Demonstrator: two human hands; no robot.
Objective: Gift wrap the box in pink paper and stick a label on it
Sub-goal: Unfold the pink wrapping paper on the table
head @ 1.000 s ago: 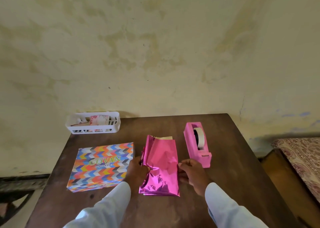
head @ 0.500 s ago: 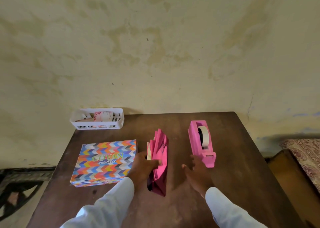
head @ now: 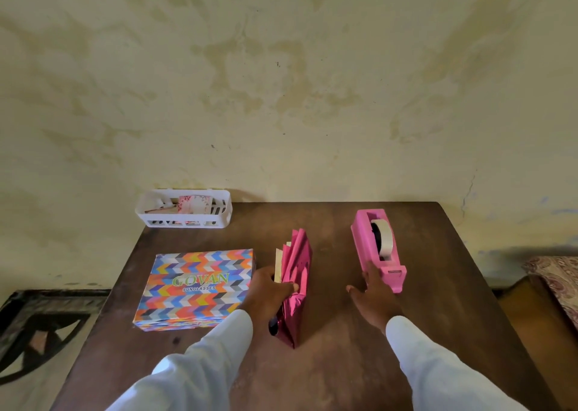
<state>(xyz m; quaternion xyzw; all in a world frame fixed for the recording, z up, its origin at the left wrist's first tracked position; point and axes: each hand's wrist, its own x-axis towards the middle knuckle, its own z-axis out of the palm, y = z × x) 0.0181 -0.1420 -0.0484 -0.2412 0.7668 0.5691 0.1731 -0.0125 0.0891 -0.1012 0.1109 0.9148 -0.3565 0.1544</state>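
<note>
Brown table [head: 453, 301] pushed against a stained wall [head: 281, 98]. White basket [head: 184, 222] at the far-left corner, with a floral card [head: 194, 205] and other bits inside that are too small to ID. Box [head: 197, 288] lies flat on the left side, chevron print, lid reads "GOVAN SUNGLASSES", unwrapped, nothing on top of it. Pink dispenser [head: 362, 245] sits right of centre with its cutter end toward the person and a white tape [head: 386, 238] roll loaded. Paper [head: 300, 263] is a folded pink foil stack standing on edge between box and dispenser, just beside the box's right side and well apart from the dispenser. Its near corner is down at the table; can't tell if it actually rests there. A pale sheet shows on its left face. The table between paper and dispenser is bare, so nothing blocks either hand. Left hand [head: 269, 295] grasps the paper mid-length, thumb across the right face and fingers wrapped behind the left face, hidden. Right hand [head: 375, 298] is released: palm down, fingers straight and spread, holding nothing, fingertips at the dispenser's near-left edge. Contact looks likely but can't confirm. White sleeves on both arms.
</note>
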